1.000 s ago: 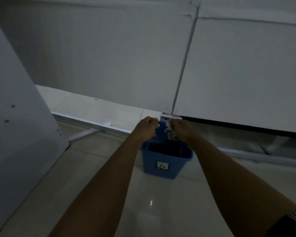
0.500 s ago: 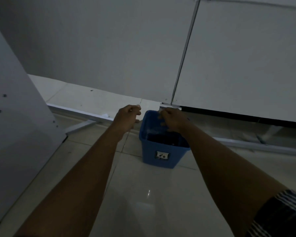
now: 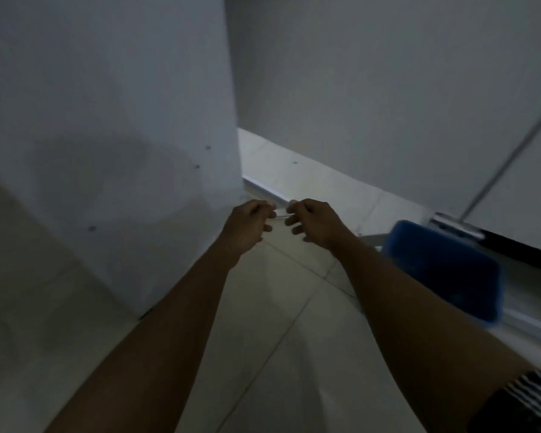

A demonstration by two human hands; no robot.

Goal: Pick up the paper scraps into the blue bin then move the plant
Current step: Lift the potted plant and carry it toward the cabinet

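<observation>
In the head view, dim and blurred by motion, both bare arms stretch forward over a pale tiled floor (image 3: 263,354). The left hand (image 3: 250,228) and the right hand (image 3: 313,225) hang side by side in the middle of the picture, close together but not touching, each with its fingers loosely curled inward and the knuckles up. Nothing can be made out inside either hand; a thin pale streak shows in the gap between them, and whether it is something held or the edge of the ledge behind cannot be told. The blue bin (image 3: 444,270) stands on the floor to the right, just beyond the right forearm and well apart from both hands; it is a smeared, deep blue, box-shaped form with rounded corners, its opening not readable. A large white panel (image 3: 107,135) fills the left side, dotted with small screw holes, and a white wall (image 3: 388,89) rises behind. A striped sleeve (image 3: 531,398) shows at the lower right corner.
</observation>
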